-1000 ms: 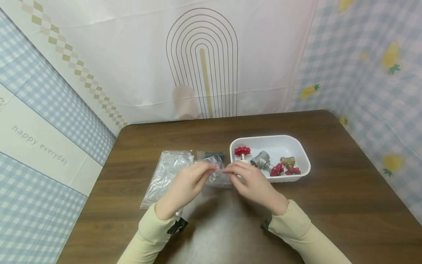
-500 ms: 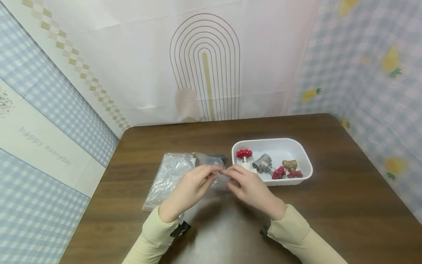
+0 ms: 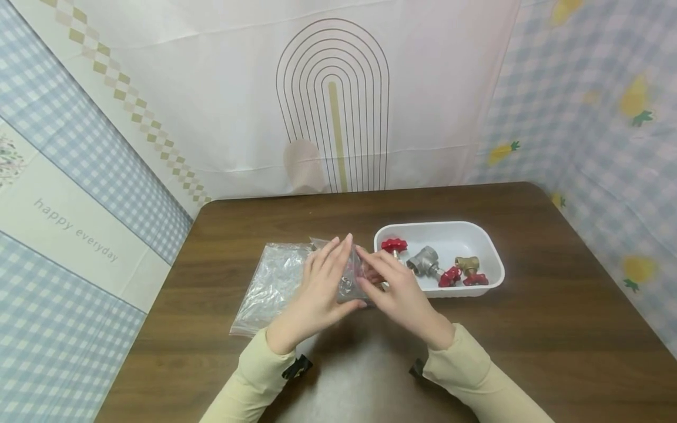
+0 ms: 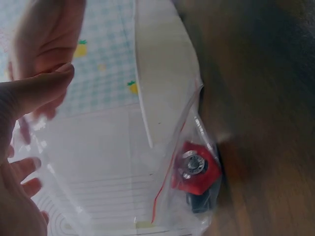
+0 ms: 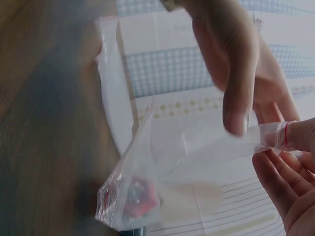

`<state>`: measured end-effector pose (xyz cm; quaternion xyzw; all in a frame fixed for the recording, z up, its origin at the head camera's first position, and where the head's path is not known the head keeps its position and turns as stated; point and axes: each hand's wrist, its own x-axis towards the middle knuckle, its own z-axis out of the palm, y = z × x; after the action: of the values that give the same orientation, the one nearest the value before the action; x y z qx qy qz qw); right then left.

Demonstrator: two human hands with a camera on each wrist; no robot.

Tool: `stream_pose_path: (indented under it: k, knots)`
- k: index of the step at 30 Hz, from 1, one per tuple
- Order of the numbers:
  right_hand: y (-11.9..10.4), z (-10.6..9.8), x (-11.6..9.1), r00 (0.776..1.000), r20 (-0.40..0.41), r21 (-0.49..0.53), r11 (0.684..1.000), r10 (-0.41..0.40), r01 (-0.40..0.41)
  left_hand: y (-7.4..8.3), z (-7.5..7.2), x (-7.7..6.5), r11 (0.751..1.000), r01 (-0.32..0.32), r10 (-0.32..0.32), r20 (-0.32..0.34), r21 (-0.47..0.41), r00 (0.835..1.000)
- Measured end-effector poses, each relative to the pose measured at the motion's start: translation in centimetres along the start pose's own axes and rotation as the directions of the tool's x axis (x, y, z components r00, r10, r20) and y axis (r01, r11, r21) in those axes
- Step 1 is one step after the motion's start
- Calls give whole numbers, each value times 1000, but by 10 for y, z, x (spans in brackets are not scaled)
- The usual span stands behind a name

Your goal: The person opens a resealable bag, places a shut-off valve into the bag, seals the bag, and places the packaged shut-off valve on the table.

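Note:
A clear zip bag stands between the hands, its red zip line visible in the left wrist view. Inside or behind its film shows a red valve handwheel with a metal centre. My right hand pinches the bag's rim between thumb and fingers, as the right wrist view shows with the plastic wrapped at the fingertips. My left hand is beside the bag with fingers straight and thumb spread, holding nothing visible. A dark piece below the handwheel is partly hidden.
A white tray to the right holds a grey metal valve, a brass valve and another red-handled valve. Flat clear bags lie left on the brown table. Patterned cloth surrounds the table.
My left hand has gone from fingertips together at the bag's rim to straightened, spread fingers. The right hand stays at the rim. The tray and flat bags have not moved.

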<state>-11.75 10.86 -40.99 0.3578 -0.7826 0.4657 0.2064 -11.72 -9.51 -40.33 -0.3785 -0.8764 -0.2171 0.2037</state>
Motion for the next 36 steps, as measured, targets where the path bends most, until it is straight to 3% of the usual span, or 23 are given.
stream_pose_path:
  k: [3,7,11,13,16,20,24,27,30,33,36]
  knots:
    - [-3,1,2,1000,8,44,999,14,-14,0,3,4,1000,-5,6,-28,25,1000]
    - [-1,1,1,1000,2,30,999,31,-31,0,5,10,999,-14,18,-90,50,996]
    - [3,-1,0,998,-56,-125,992,-41,34,2,7,13,998,-26,32,-108,61,994]
    - [4,-2,0,989,-76,-240,965,-126,104,3,8,14,998,-30,36,-98,64,994]
    - [5,-5,0,962,-38,-347,906,-271,241,5,7,13,998,-35,39,-73,60,997]
    - [5,-8,2,908,106,-352,838,-406,416,6,4,12,997,-50,52,-26,59,998]
    - [3,-9,2,871,212,-344,800,-444,492,7,3,10,996,-66,65,16,61,998]
    - [2,-9,2,858,250,-346,786,-449,512,8,3,9,996,-76,75,25,47,997]
    - [0,-11,2,863,284,-329,803,-418,497,9,2,9,995,-98,98,19,26,995]
    - [-3,-13,2,886,335,-278,865,-321,418,10,0,9,992,-129,129,25,8,991]
    - [-6,-13,3,895,400,-239,920,-198,310,12,0,9,986,-165,165,47,-1,985]
